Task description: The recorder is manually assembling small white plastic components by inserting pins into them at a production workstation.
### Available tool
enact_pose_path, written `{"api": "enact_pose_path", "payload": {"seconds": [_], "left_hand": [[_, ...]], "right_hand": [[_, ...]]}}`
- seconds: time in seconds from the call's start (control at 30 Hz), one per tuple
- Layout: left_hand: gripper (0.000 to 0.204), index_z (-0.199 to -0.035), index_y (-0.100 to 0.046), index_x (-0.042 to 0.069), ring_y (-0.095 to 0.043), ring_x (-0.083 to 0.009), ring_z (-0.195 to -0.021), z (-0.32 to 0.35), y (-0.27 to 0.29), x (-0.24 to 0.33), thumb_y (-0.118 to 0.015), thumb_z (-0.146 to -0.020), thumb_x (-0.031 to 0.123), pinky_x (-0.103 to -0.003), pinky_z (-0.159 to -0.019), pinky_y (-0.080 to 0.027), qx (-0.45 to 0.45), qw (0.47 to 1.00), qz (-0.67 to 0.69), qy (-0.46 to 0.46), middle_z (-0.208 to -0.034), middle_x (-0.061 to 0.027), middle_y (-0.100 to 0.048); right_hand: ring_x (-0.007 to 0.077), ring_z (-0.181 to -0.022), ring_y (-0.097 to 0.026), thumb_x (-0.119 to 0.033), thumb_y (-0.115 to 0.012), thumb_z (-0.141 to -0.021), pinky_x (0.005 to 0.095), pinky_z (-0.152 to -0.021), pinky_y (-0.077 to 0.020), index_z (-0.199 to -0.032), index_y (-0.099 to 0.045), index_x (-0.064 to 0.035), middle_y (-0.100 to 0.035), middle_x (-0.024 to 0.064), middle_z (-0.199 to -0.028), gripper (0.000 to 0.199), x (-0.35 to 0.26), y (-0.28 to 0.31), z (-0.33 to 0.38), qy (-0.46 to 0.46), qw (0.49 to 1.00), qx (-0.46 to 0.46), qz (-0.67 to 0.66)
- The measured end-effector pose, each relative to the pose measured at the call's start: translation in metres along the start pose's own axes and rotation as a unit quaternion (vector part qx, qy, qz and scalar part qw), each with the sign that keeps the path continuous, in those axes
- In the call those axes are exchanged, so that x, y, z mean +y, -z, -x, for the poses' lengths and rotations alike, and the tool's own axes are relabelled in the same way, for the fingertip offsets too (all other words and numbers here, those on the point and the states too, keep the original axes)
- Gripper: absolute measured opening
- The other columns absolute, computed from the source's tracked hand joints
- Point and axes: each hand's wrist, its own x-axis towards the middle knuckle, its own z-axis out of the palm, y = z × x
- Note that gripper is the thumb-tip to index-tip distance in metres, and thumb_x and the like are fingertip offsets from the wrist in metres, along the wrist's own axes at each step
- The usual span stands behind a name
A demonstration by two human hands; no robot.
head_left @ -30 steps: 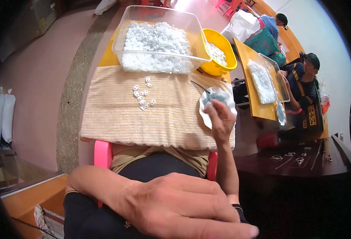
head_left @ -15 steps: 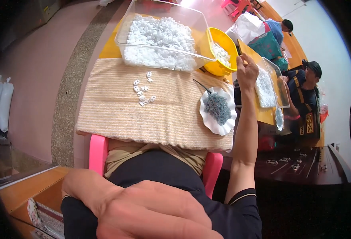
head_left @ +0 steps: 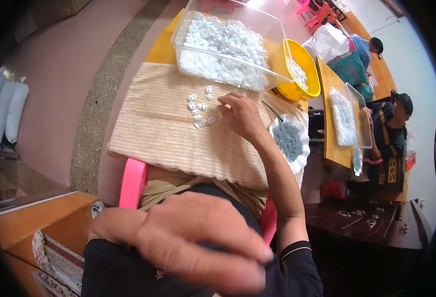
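Several small white oval pieces with two holes each [head_left: 196, 112] lie loosely grouped on a beige striped cloth [head_left: 163, 133]. Just to their right is my right hand [head_left: 241, 115], low over the cloth, fingertips drawn together; whatever they hold, if anything, is hidden. My left hand [head_left: 198, 235] is raised close to the camera, away from the table, with fingers stretched out and nothing seen in it. Right of my right hand sits a white wavy-rimmed dish [head_left: 304, 133] full of tiny grey-blue parts [head_left: 287, 141]. A thin dark stick [head_left: 271, 110] leans on the dish's edge.
A clear plastic bin [head_left: 228, 81] heaped with white pieces stands at the table's far side, beside a yellow bowl [head_left: 313, 62] with more. At right, a co-worker [head_left: 393, 119] sits by another clear bin [head_left: 361, 119]; a second person [head_left: 364, 47] is farther back.
My right hand has moved from beside the yellow bowl leftward and nearer, down to the white pieces on the cloth. My left hand's fingers have shifted. The whole view has turned slightly.
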Motion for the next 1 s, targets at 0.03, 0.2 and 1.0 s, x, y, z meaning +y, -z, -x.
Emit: {"api": "enact_pose_path", "payload": {"seconds": [0.03,0.2,1.0], "left_hand": [[0.030,-0.102,-0.066,-0.001,-0.067,-0.0268,-0.064,0.005,0.000,-0.007,-0.074,-0.073,-0.006,-0.032,-0.056,-0.054,0.045,0.999,-0.023,0.018,-0.080,-0.0151,-0.069],[0.024,-0.102,-0.065,-0.002,-0.069,-0.0227,-0.074,0.031,0.014,-0.058,-0.069,-0.080,-0.010,-0.030,-0.065,-0.055,0.006,0.980,-0.164,0.110,-0.086,-0.0163,-0.070],[0.009,-0.100,-0.061,0.006,-0.064,-0.0120,-0.079,0.046,0.071,-0.129,-0.061,-0.094,0.012,-0.028,-0.073,-0.056,0.210,0.812,0.188,0.511,-0.086,-0.0037,-0.066]], "right_hand": [[0.0315,-0.087,-0.065,-0.012,-0.065,-0.085,0.0378,-0.078,-0.0499,-0.101,-0.069,-0.0030,-0.067,0.0125,-0.099,0.019,0.003,-0.005,-0.003,-0.005,1.000,-0.002,0.030],[0.0328,-0.093,-0.063,-0.018,-0.061,-0.088,0.0408,-0.083,-0.0476,-0.099,-0.070,-0.0068,-0.066,0.0110,-0.100,0.018,-0.012,-0.021,-0.022,-0.059,0.991,-0.037,0.112],[0.0141,-0.086,-0.062,0.007,-0.066,-0.085,0.0237,-0.070,-0.0513,-0.102,-0.068,0.0039,-0.063,0.0109,-0.098,0.018,-0.037,0.025,0.082,-0.056,0.896,-0.013,-0.440]]}}
